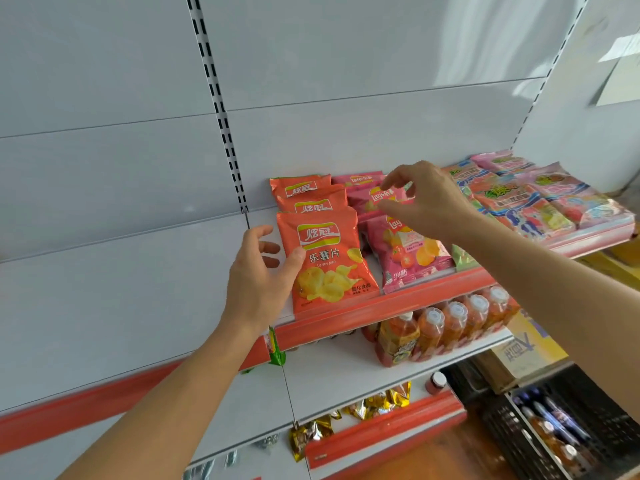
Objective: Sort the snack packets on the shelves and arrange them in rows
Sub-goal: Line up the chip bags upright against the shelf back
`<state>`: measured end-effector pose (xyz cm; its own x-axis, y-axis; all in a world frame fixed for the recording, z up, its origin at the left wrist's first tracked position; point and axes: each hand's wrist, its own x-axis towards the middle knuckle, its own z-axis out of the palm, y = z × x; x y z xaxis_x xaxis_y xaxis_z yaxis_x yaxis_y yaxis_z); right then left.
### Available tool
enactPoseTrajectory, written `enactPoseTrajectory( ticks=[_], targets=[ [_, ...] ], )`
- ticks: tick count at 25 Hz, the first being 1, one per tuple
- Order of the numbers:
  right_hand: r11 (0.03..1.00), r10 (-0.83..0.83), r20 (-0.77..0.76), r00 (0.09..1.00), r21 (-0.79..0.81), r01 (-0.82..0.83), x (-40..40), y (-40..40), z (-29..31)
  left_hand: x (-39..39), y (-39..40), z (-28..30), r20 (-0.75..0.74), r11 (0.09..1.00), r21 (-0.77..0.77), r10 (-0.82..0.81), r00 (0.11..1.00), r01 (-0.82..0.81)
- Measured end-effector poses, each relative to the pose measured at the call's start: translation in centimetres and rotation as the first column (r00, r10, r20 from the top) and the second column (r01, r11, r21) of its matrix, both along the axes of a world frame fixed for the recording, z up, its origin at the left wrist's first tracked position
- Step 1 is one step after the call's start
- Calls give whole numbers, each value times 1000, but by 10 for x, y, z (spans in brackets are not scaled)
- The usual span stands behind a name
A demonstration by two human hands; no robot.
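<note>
1. Left hand [258,282]: thumb pressed on the face of the front orange crinkly chip packet [327,261], fingers behind its left edge, gripping it at the red-edged white metal shelf [398,299] front.
2. Two more orange packets [306,195] line up behind it.
3. Right hand [426,199]: fingers loosely curled, pinching nothing, hovering over the row of pink glossy chip packets [410,252].
4. Pink-and-blue flat snack packets [540,202] lie rightmost.

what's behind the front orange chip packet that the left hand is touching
Two more orange packets of the same kind stand in a row behind the front orange packet. Only their tops show; anything farther back is covered.
</note>
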<state>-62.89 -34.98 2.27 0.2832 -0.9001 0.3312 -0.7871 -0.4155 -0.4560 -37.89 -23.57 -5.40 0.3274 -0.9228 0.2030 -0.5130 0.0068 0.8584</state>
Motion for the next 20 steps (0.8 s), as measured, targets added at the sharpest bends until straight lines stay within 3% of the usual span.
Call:
enactPoseTrajectory(
  ticks=[5, 14, 20],
  targets=[
    [999, -36, -22, 999, 12, 36, -16, 17, -30, -5, 1, -3, 152, 997, -22, -63, 986, 67],
    [1000, -13, 29, 1000, 19, 12, -27, 13, -35, -17, 7, -2, 187, 995, -6, -98, 977, 101],
    [996, 10, 58, 998, -89, -4, -29, 15, -15, -10, 12, 10, 267, 999, -43, 28, 963, -17]
  ],
)
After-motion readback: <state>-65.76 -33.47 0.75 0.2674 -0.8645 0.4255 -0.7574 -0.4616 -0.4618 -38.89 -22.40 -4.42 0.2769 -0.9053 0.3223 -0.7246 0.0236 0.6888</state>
